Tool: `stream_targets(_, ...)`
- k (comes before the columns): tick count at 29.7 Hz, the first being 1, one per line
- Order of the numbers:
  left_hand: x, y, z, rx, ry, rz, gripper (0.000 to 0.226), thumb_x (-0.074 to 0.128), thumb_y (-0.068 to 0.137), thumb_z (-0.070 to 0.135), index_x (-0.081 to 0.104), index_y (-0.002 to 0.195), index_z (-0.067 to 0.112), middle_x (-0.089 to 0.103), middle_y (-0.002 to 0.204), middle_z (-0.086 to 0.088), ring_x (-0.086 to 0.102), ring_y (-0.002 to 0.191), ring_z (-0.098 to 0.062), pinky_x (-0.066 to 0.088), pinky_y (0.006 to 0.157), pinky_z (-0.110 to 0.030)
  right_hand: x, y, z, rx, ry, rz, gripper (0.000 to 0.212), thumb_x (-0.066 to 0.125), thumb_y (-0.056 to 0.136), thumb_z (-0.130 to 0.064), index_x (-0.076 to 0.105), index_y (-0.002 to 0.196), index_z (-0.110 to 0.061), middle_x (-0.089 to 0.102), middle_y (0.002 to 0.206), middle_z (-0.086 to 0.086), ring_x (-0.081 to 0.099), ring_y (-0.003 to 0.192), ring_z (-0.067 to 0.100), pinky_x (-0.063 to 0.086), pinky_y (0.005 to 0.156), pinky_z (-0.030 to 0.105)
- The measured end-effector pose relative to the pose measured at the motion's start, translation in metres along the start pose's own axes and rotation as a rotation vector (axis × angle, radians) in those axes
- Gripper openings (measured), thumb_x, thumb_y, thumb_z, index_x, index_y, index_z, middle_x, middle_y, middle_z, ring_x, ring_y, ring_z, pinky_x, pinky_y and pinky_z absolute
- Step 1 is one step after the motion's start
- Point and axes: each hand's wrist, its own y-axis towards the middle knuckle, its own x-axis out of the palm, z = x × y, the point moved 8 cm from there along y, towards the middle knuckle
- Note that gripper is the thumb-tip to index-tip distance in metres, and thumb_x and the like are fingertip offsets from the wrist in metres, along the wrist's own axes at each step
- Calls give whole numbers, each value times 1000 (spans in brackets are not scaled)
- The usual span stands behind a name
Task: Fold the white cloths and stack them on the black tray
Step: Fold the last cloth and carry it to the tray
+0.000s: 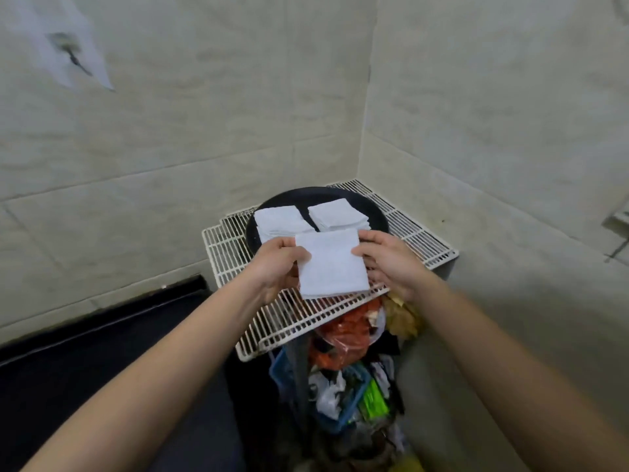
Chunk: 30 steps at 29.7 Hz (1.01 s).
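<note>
A folded white cloth, a soft, nearly square pad with a fine woven texture and layered edges showing along its bottom, is held in the air between both hands just in front of the black tray. The left hand pinches the cloth's left edge, thumb on top and fingers curled beneath; the right hand grips the right edge the same way, thumb lying along the upper corner. The tray is round, smooth and dark with a low raised rim, and it sits on a white wire rack made of thin parallel bars within a rectangular frame. On the tray lie two neat piles of folded white cloths side by side, the left pile and the right pile, each square with stacked edges visible. Under the rack's near edge sits a crumpled red-orange plastic bag above a blue basket full of mixed clutter. Pale, matte tiled walls meet in a corner behind.
</note>
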Motion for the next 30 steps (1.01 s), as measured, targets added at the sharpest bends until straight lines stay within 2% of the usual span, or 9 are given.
stream_targets(2,15,28,6,-38,-35,69,27,58,90,-1,58,117,-4,71,108,-21,70,96,-37,60,76,-49,-18,39,-12,7,2,-43,26,61,94,-8,60,110,-28,74,111,3,73,99,18,58,86,38)
stream_targets(6,32,80,22,-83,-84,198,19,58,91,0,60,110,3,69,107,-14,69,95,-31,60,75,-43,-45,110,-27,30,-40,-101,39,62,92,-9,57,128,-22,71,117,4,71,101,19,58,76,32)
stream_targets(9,36,110,31,-86,-66,279,9,56,88,-2,58,90,7,66,91,-12,66,79,-28,57,68,-38,-53,150,-34,28,-84,-108,44,63,91,-9,57,132,-22,70,116,5,70,100,21,60,82,39)
stream_targets(12,36,141,39,-79,-51,344,17,56,83,-4,50,83,12,55,85,-14,58,74,-29,51,65,-37,-57,188,-38,28,-126,-111,45,64,88,-9,59,131,-23,70,115,5,69,102,22,57,91,46)
stream_targets(15,31,160,42,-74,-28,418,30,59,82,-6,41,74,17,47,78,-9,56,73,-28,52,55,-30,-57,216,-38,35,-134,-100,43,65,87,-9,61,128,-24,68,116,5,67,102,22,58,89,43)
stream_targets(17,28,169,38,-106,-34,457,24,61,84,-6,49,93,13,53,83,-10,61,71,-28,51,55,-31,-56,230,-33,49,-157,-102,45,66,87,-10,61,129,-23,67,117,6,67,102,23,59,84,40)
stream_targets(20,26,179,33,-136,-52,481,43,64,84,-6,45,119,10,58,101,-15,63,72,-25,52,55,-32,-55,244,-28,58,-186,-93,47,66,87,-9,59,132,-21,66,121,7,66,103,23,57,79,35)
stream_targets(24,24,186,30,-147,-2,516,41,63,85,-7,45,117,10,56,115,-17,61,83,-26,53,53,-30,-54,254,-22,33,-235,-80,48,65,88,-8,59,134,-18,63,126,5,62,110,23,54,84,33)
stream_targets(30,26,190,28,-130,123,531,39,64,85,-3,49,120,8,58,112,-15,63,79,-25,60,78,-44,-63,256,-20,-30,-299,-15,42,67,89,-12,60,130,-18,67,105,-5,63,104,16,50,85,29)
